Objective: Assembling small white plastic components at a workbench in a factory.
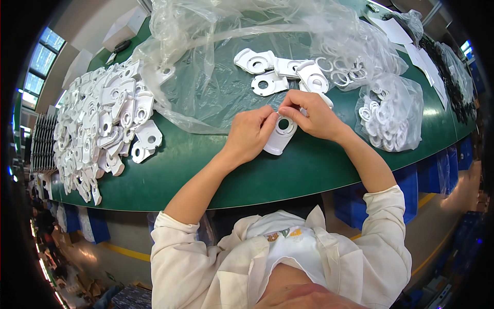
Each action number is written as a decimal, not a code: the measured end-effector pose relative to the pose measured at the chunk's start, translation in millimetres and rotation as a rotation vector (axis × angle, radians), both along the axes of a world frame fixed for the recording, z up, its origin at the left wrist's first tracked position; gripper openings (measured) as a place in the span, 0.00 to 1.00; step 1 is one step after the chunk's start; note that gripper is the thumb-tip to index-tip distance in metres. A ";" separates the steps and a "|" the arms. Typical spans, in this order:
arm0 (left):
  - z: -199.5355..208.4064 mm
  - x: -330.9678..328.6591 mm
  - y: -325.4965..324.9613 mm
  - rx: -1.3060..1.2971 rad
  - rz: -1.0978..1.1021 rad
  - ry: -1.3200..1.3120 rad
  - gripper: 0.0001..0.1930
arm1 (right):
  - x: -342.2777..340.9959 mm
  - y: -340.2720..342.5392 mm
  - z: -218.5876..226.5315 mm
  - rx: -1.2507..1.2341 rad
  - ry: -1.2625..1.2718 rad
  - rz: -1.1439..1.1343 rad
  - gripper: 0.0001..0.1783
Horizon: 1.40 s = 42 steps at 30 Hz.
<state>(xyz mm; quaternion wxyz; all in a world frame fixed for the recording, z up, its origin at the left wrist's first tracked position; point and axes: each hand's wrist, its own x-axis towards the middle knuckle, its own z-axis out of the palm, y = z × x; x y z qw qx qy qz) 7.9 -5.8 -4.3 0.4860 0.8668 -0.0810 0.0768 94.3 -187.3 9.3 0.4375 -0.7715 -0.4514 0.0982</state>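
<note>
Both my hands meet over the middle of the green table around a white plastic housing (278, 142) that has a round hole near its upper end. My left hand (248, 133) is closed, its thumb and fingers pinching the housing's upper left edge. With bent fingers and thumb, my right hand (312, 116) grips the upper right edge. Whether a small ring sits between the fingertips is hidden. Just beyond my hands lies a small group of similar white housings (268, 83). White plastic rings (340, 72) lie to their right, on and under clear film.
A large heap of white housings (103, 123) covers the table's left side. Clear plastic sheeting (206, 110) spreads over the far middle. At right sits a clear bag of white rings (389, 116), with papers (427, 64) and black parts (457, 85) beyond. Blue bins (355, 203) stand below the table edge.
</note>
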 end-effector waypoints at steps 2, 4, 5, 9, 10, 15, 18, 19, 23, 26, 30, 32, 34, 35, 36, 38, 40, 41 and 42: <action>-3.5 0.3 0.0 -0.027 0.011 0.013 0.12 | -0.8 4.5 -4.0 0.129 0.094 -0.075 0.07; -8.2 1.2 -1.2 -0.286 0.123 0.003 0.10 | -5.6 10.5 2.0 0.242 0.311 -0.116 0.09; -7.8 2.3 -1.8 -0.288 0.122 0.003 0.10 | -7.1 11.0 5.3 0.352 0.526 -0.164 0.11; 0.8 -0.8 -8.7 -0.748 -0.036 0.115 0.10 | 4.9 2.9 -5.6 0.279 0.462 -0.189 0.15; 2.6 -2.8 -13.2 -0.701 -0.058 0.107 0.10 | 5.0 3.4 -7.8 0.278 0.463 -0.190 0.15; 3.5 0.0 -3.6 -0.769 -0.047 0.155 0.13 | 5.1 4.0 -0.5 0.275 0.371 -0.126 0.13; -10.1 6.0 5.8 -0.670 -0.093 0.153 0.15 | 5.1 1.7 2.3 0.113 0.422 -0.103 0.12; -11.6 6.9 6.4 -0.610 -0.091 0.122 0.15 | 5.1 2.4 2.2 0.113 0.422 -0.104 0.12; -20.4 7.5 2.4 -0.512 -0.055 0.078 0.14 | 3.3 4.0 1.3 0.180 0.286 -0.051 0.11; -17.4 6.0 4.1 -0.272 0.067 0.074 0.14 | 1.9 4.1 1.7 0.160 0.234 -0.070 0.11; -8.0 1.9 1.2 -0.111 0.136 0.011 0.13 | 1.0 3.9 -0.8 0.092 0.210 -0.078 0.11; -13.0 3.0 3.0 -0.044 0.147 -0.021 0.13 | -0.2 4.9 -1.0 0.099 0.204 -0.066 0.11; -13.0 2.9 4.4 -0.011 0.145 -0.021 0.12 | -2.0 5.6 -1.5 0.106 0.198 -0.054 0.11; -12.5 3.2 4.3 0.021 0.141 -0.022 0.12 | -2.9 5.3 -2.1 0.095 0.195 -0.036 0.11; -11.1 3.3 3.6 0.021 0.140 -0.022 0.12 | -3.3 4.8 -2.7 0.083 0.192 -0.018 0.11; -6.9 2.5 2.7 -0.033 0.145 0.009 0.13 | -1.0 4.9 -5.4 0.088 0.288 0.002 0.11; -14.2 7.0 4.7 -0.269 0.132 0.061 0.11 | -1.2 6.0 -7.3 0.092 0.384 0.024 0.11; -12.1 9.0 3.8 -0.507 0.115 0.114 0.10 | -2.0 6.4 -8.3 0.136 0.433 -0.028 0.11; -9.7 8.0 0.7 -0.507 0.114 0.114 0.10 | -2.4 7.0 -9.2 0.179 0.482 -0.080 0.11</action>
